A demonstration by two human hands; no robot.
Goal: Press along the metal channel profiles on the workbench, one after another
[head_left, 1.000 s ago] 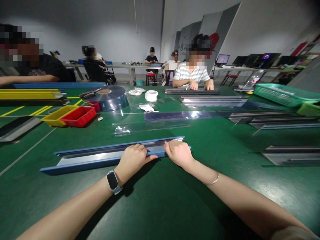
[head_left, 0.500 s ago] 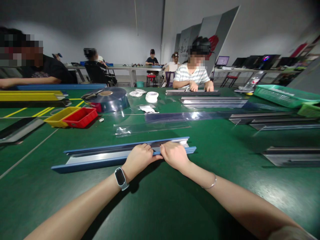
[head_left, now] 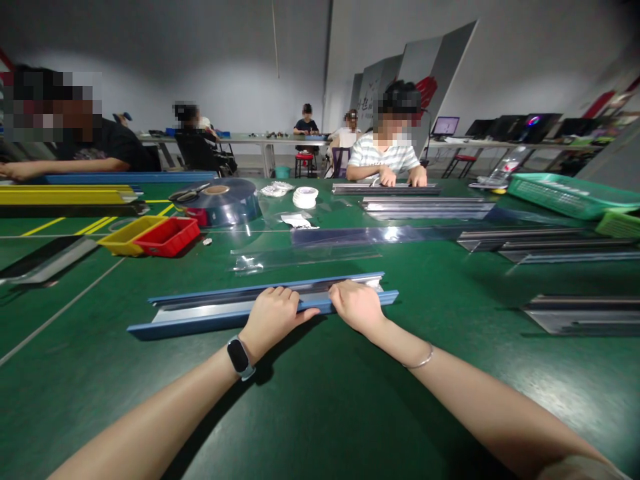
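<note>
A long blue channel profile [head_left: 195, 325] with a silvery inner face lies on the green table [head_left: 320, 400] in front of me, running slightly upward to the right. My left hand [head_left: 277, 311], with a watch at the wrist, is closed over its near rail around the middle. Those fingers curl into the channel while the thumb stretches along the outside. Nearer the right end, my right hand [head_left: 357, 308] grips the same profile, fingertips bent into the trough. What the fingertips press on inside is hidden.
Beyond the profile lie clear plastic strips [head_left: 305, 258], a roll of clear film [head_left: 230, 203] and white tape rolls [head_left: 305, 197]. Red [head_left: 167, 237] and yellow bins [head_left: 125, 237] stand left. Dark profiles [head_left: 585, 313] and a green basket [head_left: 565, 193] are right. A co-worker [head_left: 385, 157] handles a profile opposite.
The blue profile has shifted to the right, its left end most visibly. My hands have moved apart, the right one sliding slightly rightward along the channel.
</note>
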